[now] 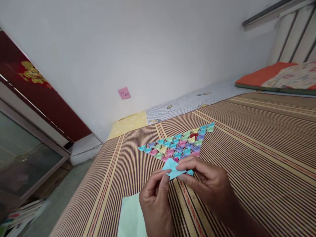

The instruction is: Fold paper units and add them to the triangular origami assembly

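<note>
A small folded piece of turquoise origami paper [173, 168] is held up between both hands. My left hand [158, 197] pinches its left corner between thumb and fingers. On the other side, my right hand [207, 179] grips the right edge, thumb below and fingers above. Just beyond lies a triangular arrangement of many small folded paper pieces [182, 143] in blue, green, pink, yellow, purple and red, set in rows. A pale green sheet of paper [130, 215] rests beside my left hand, partly covered by it.
A striped mat [247, 158] covers the bed. An orange and floral cushion [266, 77] lies at the back right, below a radiator [291, 36]. The white wall carries a pink note [124, 93]. At left stand a red door [37, 82] and a glass-paned frame [27, 151].
</note>
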Available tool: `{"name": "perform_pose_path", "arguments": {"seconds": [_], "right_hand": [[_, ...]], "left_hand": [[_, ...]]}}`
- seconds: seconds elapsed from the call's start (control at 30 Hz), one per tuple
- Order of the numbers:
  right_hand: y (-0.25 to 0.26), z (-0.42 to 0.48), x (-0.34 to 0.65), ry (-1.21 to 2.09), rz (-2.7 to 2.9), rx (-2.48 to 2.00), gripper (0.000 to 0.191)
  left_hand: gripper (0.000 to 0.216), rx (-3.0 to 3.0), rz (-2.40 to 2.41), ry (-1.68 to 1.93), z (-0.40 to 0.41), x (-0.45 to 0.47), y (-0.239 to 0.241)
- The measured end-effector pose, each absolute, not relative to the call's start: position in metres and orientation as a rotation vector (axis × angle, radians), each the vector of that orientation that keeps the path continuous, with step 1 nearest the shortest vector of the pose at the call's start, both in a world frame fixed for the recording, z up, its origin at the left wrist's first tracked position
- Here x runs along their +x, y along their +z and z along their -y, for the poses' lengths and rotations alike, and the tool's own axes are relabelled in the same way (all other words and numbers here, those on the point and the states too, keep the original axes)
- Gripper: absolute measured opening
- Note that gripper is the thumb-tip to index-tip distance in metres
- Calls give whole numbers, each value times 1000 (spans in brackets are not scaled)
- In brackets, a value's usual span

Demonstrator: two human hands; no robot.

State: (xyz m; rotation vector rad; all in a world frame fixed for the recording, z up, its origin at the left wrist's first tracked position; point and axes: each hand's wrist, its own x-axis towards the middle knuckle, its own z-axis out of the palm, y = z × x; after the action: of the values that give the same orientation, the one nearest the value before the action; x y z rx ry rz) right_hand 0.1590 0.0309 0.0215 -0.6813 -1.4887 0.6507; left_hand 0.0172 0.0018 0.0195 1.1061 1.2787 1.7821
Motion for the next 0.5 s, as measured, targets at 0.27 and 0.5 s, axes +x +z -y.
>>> {"name": "perform_pose_path", "arguments": {"seconds": [0.27, 0.5], "right_hand": [[23, -34, 158, 569, 1541, -585, 11], [23, -35, 167, 539, 1694, -610, 25]], "left_hand": [[14, 1155, -1336, 1785, -2, 18, 20], [37, 1011, -1170, 1678, -1, 12, 17]]}}
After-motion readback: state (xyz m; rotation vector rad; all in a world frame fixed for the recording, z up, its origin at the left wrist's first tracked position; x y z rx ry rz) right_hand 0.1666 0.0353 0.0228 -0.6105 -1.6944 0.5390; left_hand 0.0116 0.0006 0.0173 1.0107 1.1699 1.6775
